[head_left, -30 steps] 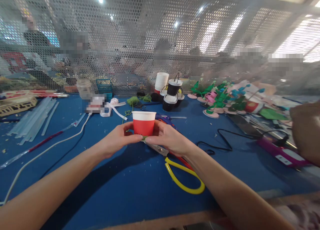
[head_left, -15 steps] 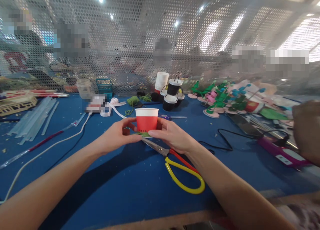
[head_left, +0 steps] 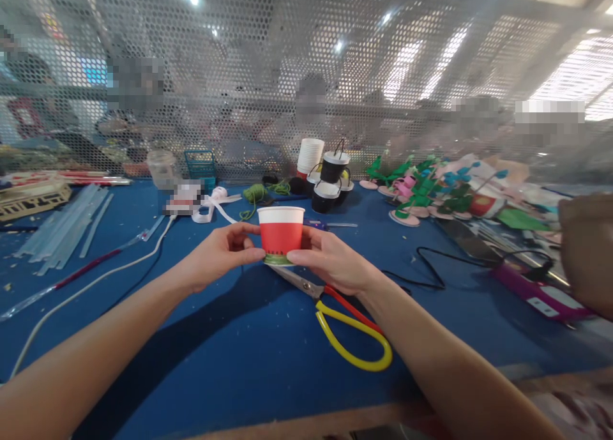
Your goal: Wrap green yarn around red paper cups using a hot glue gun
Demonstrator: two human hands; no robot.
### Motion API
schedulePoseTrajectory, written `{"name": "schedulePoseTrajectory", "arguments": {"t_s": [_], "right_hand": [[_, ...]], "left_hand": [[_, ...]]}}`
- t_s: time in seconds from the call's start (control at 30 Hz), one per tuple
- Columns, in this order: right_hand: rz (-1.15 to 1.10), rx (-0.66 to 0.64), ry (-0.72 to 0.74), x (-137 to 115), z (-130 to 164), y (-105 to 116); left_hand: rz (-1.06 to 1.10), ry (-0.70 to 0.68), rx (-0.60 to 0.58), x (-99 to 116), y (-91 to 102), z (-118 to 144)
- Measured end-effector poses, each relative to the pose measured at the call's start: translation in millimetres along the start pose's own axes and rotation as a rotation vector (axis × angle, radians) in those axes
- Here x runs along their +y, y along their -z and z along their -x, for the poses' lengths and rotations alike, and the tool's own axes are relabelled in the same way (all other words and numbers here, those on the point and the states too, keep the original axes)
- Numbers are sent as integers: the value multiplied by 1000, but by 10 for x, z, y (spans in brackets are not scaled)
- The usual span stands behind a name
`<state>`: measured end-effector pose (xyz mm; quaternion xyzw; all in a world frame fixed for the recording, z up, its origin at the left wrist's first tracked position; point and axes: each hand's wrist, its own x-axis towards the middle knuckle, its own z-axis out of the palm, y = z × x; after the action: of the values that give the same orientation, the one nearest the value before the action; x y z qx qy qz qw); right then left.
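- Blue table point(head_left: 249, 357) stretches out under both arms, and a perforated metal screen point(head_left: 287, 76) stands along its far edge, with blurred people behind it.
- Left hand point(head_left: 218, 256) and right hand point(head_left: 330, 261) hold a red paper cup point(head_left: 281, 234) between them, upright and raised above the middle of the table.
- Both hands pinch the cup low down: the left thumb and fingertips point(head_left: 253, 253) press its left side, the right fingertips its right side.
- A green band point(head_left: 278, 259) wraps the cup's bottom edge, between the fingertips.
- Scissors point(head_left: 345, 325) with yellow and red handles lie flat on the table just below the right hand, blades pointing toward the cup.
- A stack of white cups point(head_left: 309, 156) and black cups point(head_left: 330, 181) with wire handles stand near the far edge.
- Green and pink paper flowers point(head_left: 421, 188) crowd the far right corner.
- Clear sticks point(head_left: 62, 226) lie toward the left edge, with a white cable point(head_left: 96, 280) trailing beside them.
- A black cable point(head_left: 440, 274) runs across the right side.
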<state>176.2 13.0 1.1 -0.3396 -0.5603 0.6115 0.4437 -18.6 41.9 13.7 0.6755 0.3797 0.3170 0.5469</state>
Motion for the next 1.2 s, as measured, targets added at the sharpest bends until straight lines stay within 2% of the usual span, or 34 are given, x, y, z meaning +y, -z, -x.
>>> {"name": "schedulePoseTrajectory", "arguments": {"t_s": [0.23, 0.4, 0.6, 0.83, 1.07, 1.2], "right_hand": [[-37, -31, -20, -26, 11, -30], [-93, -74, -28, -45, 17, -55], [-139, -58, -30, -48, 14, -64], [-154, -64, -31, -53, 8, -77], [-12, 3, 1, 46, -17, -80], [0, 12, -6, 73, -32, -86]], "left_hand": [[96, 88, -66, -19, 23, 2], [275, 173, -143, -24, 42, 5], [439, 196, -190, -42, 34, -5], [412, 143, -213, -67, 31, -6], [303, 116, -179, -97, -34, 8], [312, 124, -213, -121, -27, 4]]}}
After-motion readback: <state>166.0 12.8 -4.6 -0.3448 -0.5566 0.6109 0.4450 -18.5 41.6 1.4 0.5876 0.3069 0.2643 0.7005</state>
